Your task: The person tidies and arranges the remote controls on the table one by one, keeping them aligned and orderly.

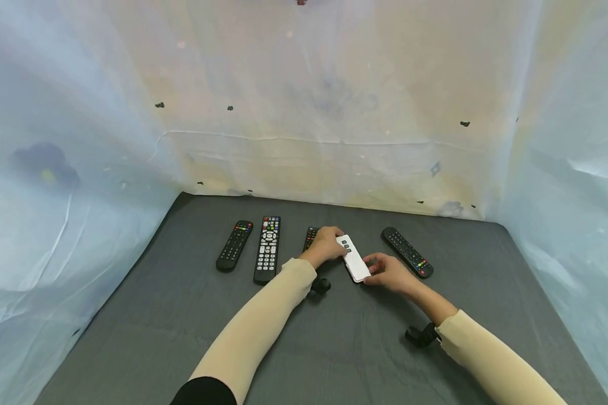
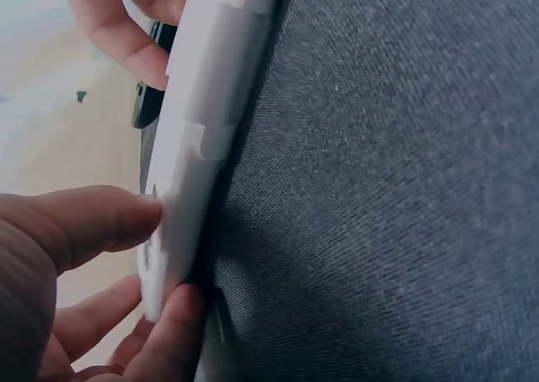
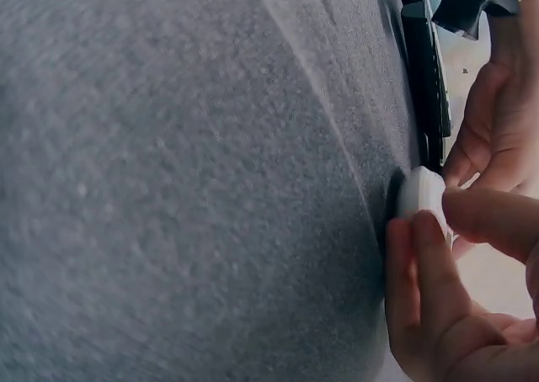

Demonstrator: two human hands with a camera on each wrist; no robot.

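A white remote [image 1: 353,259] lies on the grey table [image 1: 182,315], held at both ends. My left hand [image 1: 336,247] pinches its far end, where the dark buttons are. My right hand [image 1: 374,271] pinches the near end. In the left wrist view the white remote [image 2: 202,146] sits flat against the cloth, with my left thumb [image 2: 93,222] on one side and a finger beneath. In the right wrist view my right fingers [image 3: 421,273] clamp the rounded end of the white remote [image 3: 421,193]. A black remote [image 1: 310,236] is partly hidden behind my left hand.
Three more black remotes lie in a row at the back: one at the left [image 1: 235,245], a longer one with white buttons [image 1: 267,248], and one to the right [image 1: 407,252]. Pale cloth walls [image 1: 81,169] close off the back and both sides of the table.
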